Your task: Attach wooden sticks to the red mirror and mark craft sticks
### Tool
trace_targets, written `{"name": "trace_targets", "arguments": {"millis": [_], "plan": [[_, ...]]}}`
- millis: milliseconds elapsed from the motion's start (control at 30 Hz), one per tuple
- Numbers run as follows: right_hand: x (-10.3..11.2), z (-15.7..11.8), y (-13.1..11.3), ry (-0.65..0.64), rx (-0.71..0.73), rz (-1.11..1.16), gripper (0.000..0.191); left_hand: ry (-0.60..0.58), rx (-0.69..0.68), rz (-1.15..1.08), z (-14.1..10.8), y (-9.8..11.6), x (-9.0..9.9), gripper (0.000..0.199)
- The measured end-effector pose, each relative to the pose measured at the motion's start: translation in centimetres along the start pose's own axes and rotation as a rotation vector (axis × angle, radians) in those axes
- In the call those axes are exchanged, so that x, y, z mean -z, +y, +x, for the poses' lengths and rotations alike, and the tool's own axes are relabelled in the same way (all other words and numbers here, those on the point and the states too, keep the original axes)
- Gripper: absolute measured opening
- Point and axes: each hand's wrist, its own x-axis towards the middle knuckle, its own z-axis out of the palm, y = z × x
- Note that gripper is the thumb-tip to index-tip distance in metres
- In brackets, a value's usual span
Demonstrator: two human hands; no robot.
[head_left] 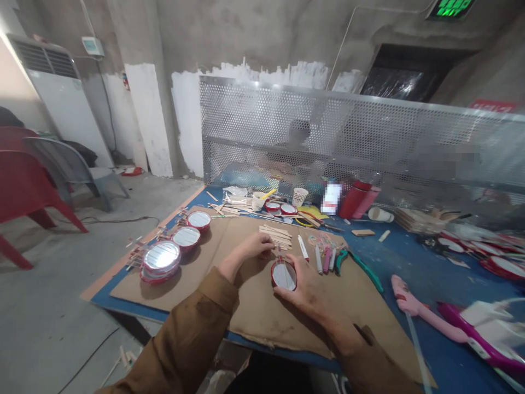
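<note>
Small red drum (284, 277) is just below frame ctr. R hand (298, 278) holds its rim (272, 278) btwn thumb & fingers; L hand (259, 246) bunches by its neck (279, 252) — can't tell if it's pinching anything. Prob. light, stiff, top maybe fragile — grip by rim.
</note>
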Motion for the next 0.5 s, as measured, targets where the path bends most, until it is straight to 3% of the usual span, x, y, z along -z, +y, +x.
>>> {"name": "trace_targets", "arguments": {"millis": [500], "plan": [[-0.21,0.03,0.08,0.025,0.004,-0.045,0.075,-0.035,-0.023,-0.060,-0.14,-0.01,0.03,0.022]]}}
